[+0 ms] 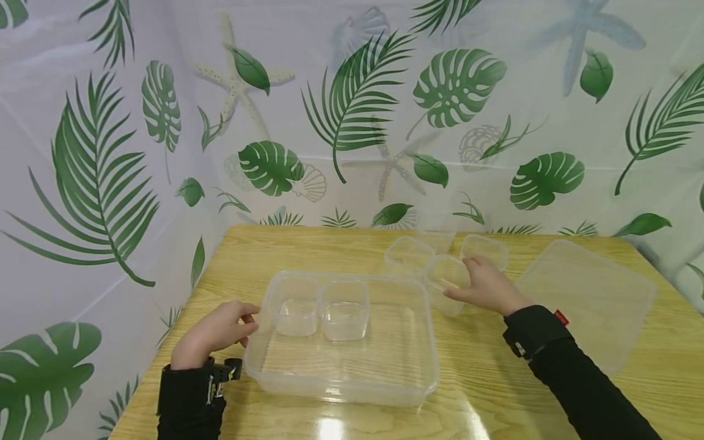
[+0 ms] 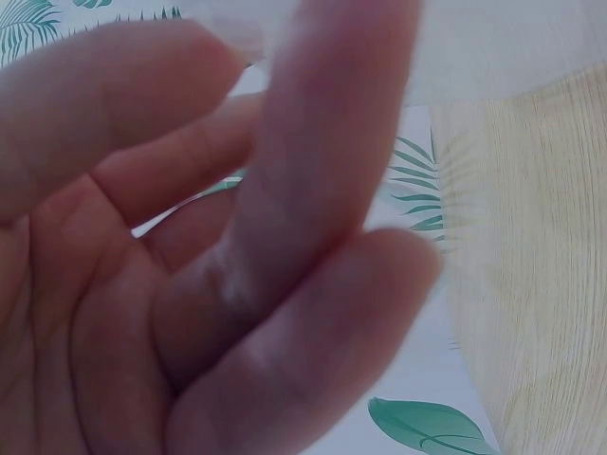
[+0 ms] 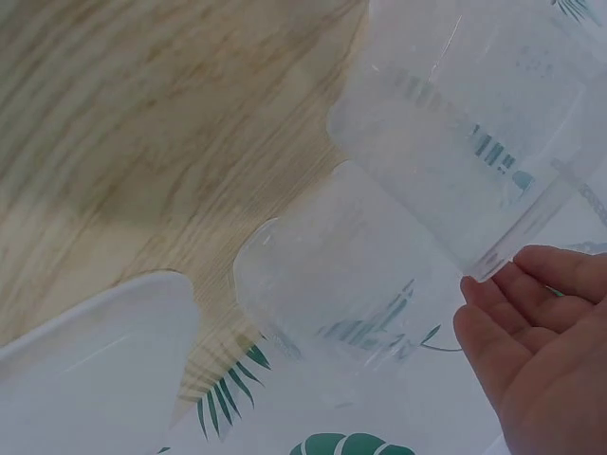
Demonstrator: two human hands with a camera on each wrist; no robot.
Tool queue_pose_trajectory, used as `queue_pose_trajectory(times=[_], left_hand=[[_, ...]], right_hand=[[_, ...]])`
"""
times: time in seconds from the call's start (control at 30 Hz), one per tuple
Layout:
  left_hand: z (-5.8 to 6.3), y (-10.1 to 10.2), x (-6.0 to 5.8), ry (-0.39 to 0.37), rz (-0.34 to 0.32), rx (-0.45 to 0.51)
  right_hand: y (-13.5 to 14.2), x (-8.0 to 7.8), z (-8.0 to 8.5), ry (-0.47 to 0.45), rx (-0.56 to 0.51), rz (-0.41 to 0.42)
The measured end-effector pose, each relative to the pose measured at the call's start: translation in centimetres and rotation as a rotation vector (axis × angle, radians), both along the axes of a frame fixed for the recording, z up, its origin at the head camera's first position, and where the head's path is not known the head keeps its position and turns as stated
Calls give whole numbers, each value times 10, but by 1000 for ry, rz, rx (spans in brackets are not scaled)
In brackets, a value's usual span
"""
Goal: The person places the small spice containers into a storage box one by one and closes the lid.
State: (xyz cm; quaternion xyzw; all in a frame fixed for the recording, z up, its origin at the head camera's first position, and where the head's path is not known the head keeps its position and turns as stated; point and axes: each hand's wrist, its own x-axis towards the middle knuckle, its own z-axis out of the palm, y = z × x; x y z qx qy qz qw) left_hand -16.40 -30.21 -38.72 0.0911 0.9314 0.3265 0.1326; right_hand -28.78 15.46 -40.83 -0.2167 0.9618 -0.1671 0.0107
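My right hand pinches the rim of a small clear plastic container between thumb and fingers, right of a large clear plastic box. In the right wrist view, fingertips meet a container's corner. Two small clear containers stand side by side in the back left part of the large box. At the box's left wall is my left hand, its fingers loosely bent and holding nothing. The left wrist view shows those fingers close up; contact with the box cannot be made out.
Several more small clear containers stand close together behind the one at my right hand. A flat translucent lid lies on the wooden table at the right. A leaf-patterned white cloth hangs along the back and left.
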Motion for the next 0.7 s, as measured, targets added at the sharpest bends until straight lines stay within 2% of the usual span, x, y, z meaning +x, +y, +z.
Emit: queue_pose_trajectory(times=[0.7], left_hand=[[1, 1, 1, -2, 0, -1]], right_hand=[[5, 0, -6, -20, -6, -19]])
